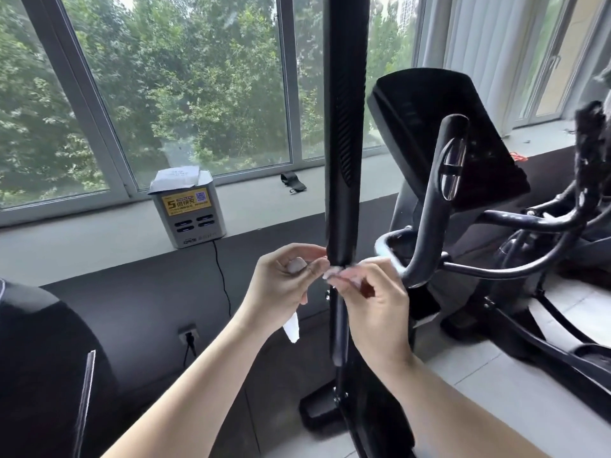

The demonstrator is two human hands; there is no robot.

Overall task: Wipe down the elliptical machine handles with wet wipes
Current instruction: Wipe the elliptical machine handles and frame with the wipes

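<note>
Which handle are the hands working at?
The tall straight handle in the middle: the left hand and right hand pinch the wet wipe at its lower end. The curved handle with the silver plate stands to its right.

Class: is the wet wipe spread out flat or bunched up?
Bunched up: the left hand and right hand pinch the wet wipe, one end dangling.

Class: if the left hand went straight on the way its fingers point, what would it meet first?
Probably the upright handle, just beyond the left hand, though depth is unclear.
</note>
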